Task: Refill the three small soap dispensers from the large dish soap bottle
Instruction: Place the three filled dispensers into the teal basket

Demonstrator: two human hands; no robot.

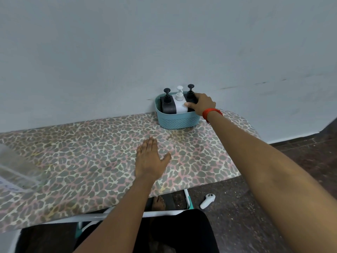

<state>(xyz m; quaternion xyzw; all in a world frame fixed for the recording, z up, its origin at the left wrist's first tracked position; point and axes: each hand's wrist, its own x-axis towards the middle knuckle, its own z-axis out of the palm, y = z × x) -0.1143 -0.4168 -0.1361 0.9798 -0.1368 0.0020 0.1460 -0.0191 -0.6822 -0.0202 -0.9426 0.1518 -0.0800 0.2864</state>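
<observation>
Three small pump dispensers stand in a teal perforated basket (177, 121) at the back of the table against the wall: a black one (168, 106) on the left, a white one (180, 105) in the middle, and a black one (191, 95) on the right. My right hand (201, 104) reaches into the basket and grips the right black dispenser, thumb touching the white one. My left hand (150, 157) lies flat, fingers straight, on the leopard-print table cover (91, 157). A large dish soap bottle is not in view.
A clear plastic container (16, 167) sits blurred at the table's left edge. A white controller (207, 200) lies on the dark floor to the right of the table. The pale wall rises directly behind the basket.
</observation>
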